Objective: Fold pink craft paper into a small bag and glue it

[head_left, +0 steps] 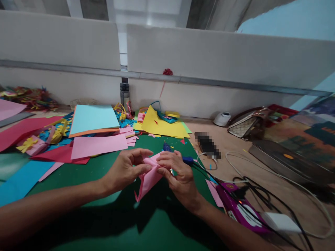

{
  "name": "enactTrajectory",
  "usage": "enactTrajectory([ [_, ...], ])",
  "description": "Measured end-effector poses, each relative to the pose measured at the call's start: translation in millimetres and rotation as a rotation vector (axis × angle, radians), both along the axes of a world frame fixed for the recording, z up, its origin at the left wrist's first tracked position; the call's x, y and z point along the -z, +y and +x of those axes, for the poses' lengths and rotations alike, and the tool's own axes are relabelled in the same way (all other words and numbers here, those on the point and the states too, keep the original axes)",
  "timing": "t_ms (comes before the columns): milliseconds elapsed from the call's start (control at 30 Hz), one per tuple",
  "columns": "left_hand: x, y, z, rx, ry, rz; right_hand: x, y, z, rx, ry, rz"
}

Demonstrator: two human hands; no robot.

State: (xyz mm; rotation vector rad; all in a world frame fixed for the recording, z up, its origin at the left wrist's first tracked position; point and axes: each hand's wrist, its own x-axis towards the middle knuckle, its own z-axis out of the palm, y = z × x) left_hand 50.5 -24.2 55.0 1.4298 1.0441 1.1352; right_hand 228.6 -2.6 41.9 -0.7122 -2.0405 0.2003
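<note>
A folded piece of pink paper point(149, 182) is held between my two hands above the green mat point(110, 219). My left hand point(128, 167) pinches its upper left edge between thumb and fingers. On the other side, my right hand point(179, 176) grips the paper with the fingers over the top and the thumb against the near face. The paper tilts, and a thin pointed end hangs down toward the mat. Just behind my right hand lies a blue tool with a cord point(187, 160), partly hidden by the fingers.
Pink sheets point(99, 146), a light blue stack point(95, 116) and yellow paper point(164, 125) lie at the back. To the right are a phone point(208, 144), a purple power strip point(240, 209), tangled cords and a brown case point(288, 160). A bottle point(125, 93) stands by the wall.
</note>
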Motion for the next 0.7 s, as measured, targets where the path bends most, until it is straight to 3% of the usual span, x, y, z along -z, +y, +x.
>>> enactTrajectory([
  [300, -5.8, -11.4, -6.2, -0.015, 0.242, 0.160, -3.3, -2.6, 1.2, -0.035, -0.042, 0.185],
  [533, -10.2, -22.0, -18.0, -0.110, 0.468, 0.438, -6.8, -7.8, 0.0, -0.035, -0.091, 0.240],
  [600, -11.0, -25.3, -19.6, -0.129, 0.446, 0.410, -7.9, -8.8, -0.8, -0.037, -0.097, 0.278],
  [700, -8.1, -27.5, -20.6, -0.101, 0.354, 0.240, -8.1, -9.8, -1.9, -0.055, -0.108, 0.322],
])
